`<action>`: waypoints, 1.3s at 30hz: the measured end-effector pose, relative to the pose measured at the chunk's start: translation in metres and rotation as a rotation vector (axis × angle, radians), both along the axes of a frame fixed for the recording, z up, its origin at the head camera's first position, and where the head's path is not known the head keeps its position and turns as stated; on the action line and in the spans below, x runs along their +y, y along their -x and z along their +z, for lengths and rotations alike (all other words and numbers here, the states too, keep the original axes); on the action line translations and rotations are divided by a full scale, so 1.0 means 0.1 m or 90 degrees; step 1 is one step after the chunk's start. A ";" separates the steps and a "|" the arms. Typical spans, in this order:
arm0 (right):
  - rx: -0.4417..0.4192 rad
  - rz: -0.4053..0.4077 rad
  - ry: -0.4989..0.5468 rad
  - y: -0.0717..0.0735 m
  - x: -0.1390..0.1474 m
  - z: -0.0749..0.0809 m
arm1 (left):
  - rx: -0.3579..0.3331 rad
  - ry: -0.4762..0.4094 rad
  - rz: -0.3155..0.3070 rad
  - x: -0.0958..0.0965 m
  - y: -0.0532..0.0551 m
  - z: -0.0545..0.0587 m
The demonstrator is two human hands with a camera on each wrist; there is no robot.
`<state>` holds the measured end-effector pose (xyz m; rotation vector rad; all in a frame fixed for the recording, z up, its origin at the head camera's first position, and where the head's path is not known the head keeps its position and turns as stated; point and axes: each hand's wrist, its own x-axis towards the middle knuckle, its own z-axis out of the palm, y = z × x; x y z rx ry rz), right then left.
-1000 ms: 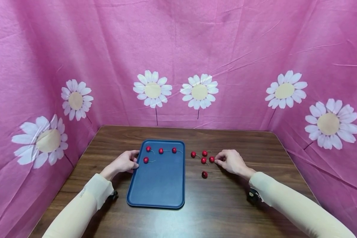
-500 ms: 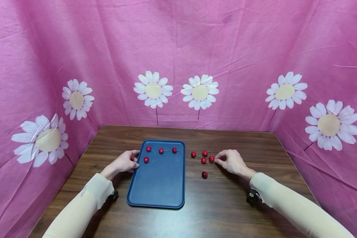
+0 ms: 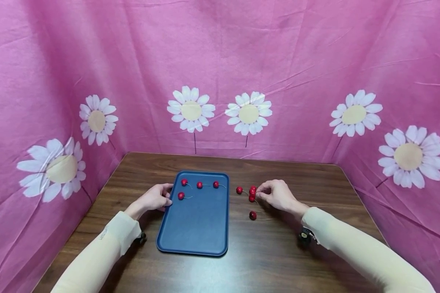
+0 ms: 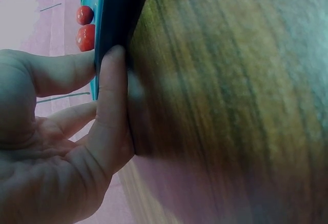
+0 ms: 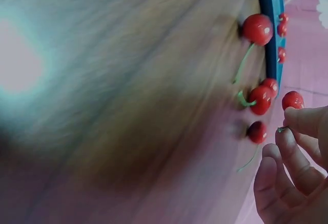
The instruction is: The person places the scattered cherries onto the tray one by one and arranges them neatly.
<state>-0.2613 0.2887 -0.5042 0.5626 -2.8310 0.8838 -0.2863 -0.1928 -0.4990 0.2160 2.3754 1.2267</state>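
In the head view, a dark blue rectangular tray (image 3: 192, 228) carries several red cherries, among them a front-left cherry (image 3: 181, 195). My left hand (image 3: 155, 198) holds the tray by its left rim. Thumb and finger straddle that edge in the left wrist view. To the right of the tray, my right hand (image 3: 278, 196) pinches a cherry (image 5: 293, 100) by its stem, lifted above the table in the right wrist view. Below it are a cherry nearest the tray (image 3: 239, 190) and others close together. One darker cherry (image 3: 253, 215) lies nearer the front.
The brown wood-grain table (image 3: 278, 260) bears the tray and loose cherries. A pink cloth (image 3: 220, 53) printed with white daisies hangs behind and along both sides of the table.
My right hand has lifted a cherry from the right of the group and moved it left over the others. The left hand stays at the tray's rim.
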 end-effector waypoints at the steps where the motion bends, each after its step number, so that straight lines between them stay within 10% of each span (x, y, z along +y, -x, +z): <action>1: -0.003 0.003 0.002 0.01 -0.03 0.02 | -0.001 0.002 -0.001 0.00 0.00 0.00; 39: -0.138 0.114 -0.018 0.35 -1.48 0.20 | 0.028 0.048 0.045 0.06 -0.04 -0.04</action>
